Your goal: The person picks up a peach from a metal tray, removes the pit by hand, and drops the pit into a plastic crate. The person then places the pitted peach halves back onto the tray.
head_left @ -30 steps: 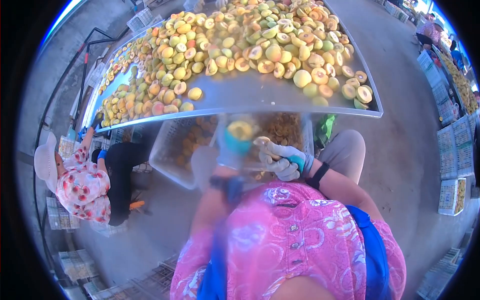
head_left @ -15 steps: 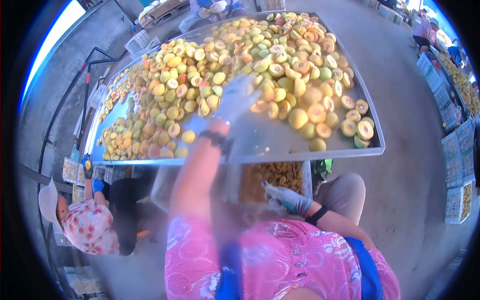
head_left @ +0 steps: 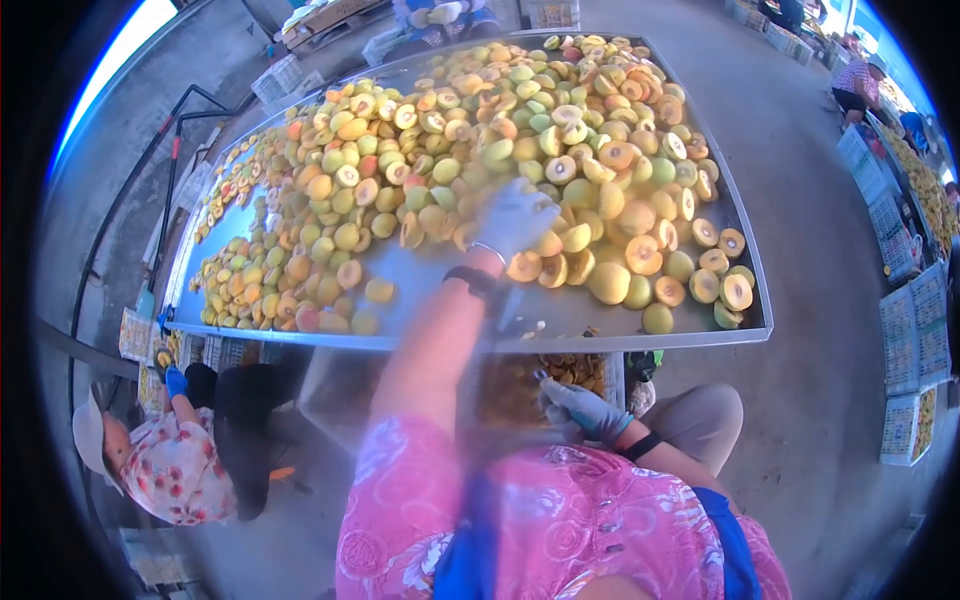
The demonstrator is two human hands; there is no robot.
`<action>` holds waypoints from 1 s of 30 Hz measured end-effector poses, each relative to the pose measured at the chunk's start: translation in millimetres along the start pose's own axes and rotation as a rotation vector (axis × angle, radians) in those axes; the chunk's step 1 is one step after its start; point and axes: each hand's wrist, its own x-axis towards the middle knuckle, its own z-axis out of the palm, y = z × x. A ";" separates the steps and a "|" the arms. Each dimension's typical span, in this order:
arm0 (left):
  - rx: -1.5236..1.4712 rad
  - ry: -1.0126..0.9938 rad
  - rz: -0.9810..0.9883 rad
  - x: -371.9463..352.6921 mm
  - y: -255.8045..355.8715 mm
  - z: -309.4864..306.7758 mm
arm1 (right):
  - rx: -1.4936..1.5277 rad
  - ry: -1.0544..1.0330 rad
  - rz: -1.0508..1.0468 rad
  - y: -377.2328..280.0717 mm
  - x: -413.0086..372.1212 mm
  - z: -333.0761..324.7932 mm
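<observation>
My left hand, in a pale glove, is stretched over the metal table among yellow stone fruit, which look like apricots or small peaches. Its fingers reach forward and down onto the fruit, blurred, and no piece shows clearly in its grasp. Many of the fruit are cut in half, some with the stone showing. Low in front of my body, my gloved right hand is closed around a small tool with a metal tip. Below that tip, a crate under the table edge holds brownish pieces, partly hidden by my left arm.
The raised rim of the metal table runs in front of me. At left sits a co-worker in a white hat, and another person's gloved hands show beyond the table. White crates stand at right.
My left hand has moved right and nearer to me across the fruit. My right hand stays low with the tool, and the whole view has shifted slightly.
</observation>
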 end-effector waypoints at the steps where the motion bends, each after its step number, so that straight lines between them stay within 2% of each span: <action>1: 0.009 -0.010 -0.009 -5.8 4.9 2.1 | -0.035 -0.050 -0.136 20.0 6.3 -10.6; 2: 0.015 -0.018 -0.020 -12.4 8.8 5.5 | -0.045 -0.054 -0.127 31.3 11.6 -17.6; 4: 0.111 0.013 0.013 -34.3 14.7 12.1 | -0.022 0.092 -0.059 47.3 15.9 -21.7; 6: -0.131 0.177 -0.030 -53.2 19.5 20.0 | 0.012 0.091 -0.050 49.3 12.7 -19.7; 7: 0.001 0.206 0.281 -60.3 4.0 21.5 | -0.114 0.145 -0.051 58.4 17.3 -26.4; 8: -0.007 0.200 0.288 -69.8 0.7 15.9 | -0.238 0.202 -0.050 69.2 21.8 -33.4; 10: -0.993 0.193 -0.084 -86.8 0.1 -4.7 | -0.248 0.223 -0.037 81.2 28.4 -40.0; 11: -0.996 0.187 -0.081 -99.1 -0.8 -15.8 | -0.181 0.202 -0.001 81.7 28.9 -38.8; 13: -0.959 0.207 -0.280 -124.1 -4.7 -34.0 | -0.128 0.161 0.032 87.4 33.7 -44.2; 14: -0.961 0.207 -0.278 -132.2 -9.1 -37.0 | -0.129 0.163 0.033 94.6 37.8 -48.0; 16: -0.541 -0.002 -0.244 -144.9 -16.3 -39.3 | -0.344 0.121 -0.141 106.3 46.5 -53.1; 17: -0.549 -0.001 -0.246 -150.1 -22.2 -27.7 | -0.347 0.124 -0.135 110.0 49.1 -53.0; 19: -0.448 0.058 -0.061 -157.7 -35.8 5.4 | -0.433 0.090 -0.254 109.3 55.6 -51.0; 20: -0.454 0.057 -0.062 -159.6 -30.9 10.1 | -0.435 0.094 -0.249 97.6 52.8 -39.6; 22: -0.311 0.185 -0.131 -161.0 -12.6 18.6 | -0.607 0.235 -0.153 72.5 39.0 -5.4; 23: -0.329 0.090 -0.188 -162.4 1.3 6.5 | -0.545 0.160 -0.240 92.0 57.5 -25.8; 24: -0.335 0.089 -0.185 -163.8 9.5 3.0 | -0.546 0.166 -0.236 92.2 57.5 -21.9; 26: -0.397 0.074 -0.309 -167.0 22.4 -3.6 | -1.067 0.340 -0.222 89.6 61.3 -13.6; 27: -0.399 0.074 -0.308 -169.2 26.0 -5.5 | -1.347 0.139 -0.362 120.6 80.6 -46.6; 29: -0.324 0.130 -0.244 -173.8 28.5 -9.4 | -1.843 -0.196 -0.846 183.9 119.8 -114.0; 30: -0.322 0.133 -0.243 -172.2 16.9 2.3 | -1.846 -0.195 -0.848 182.1 122.8 -109.9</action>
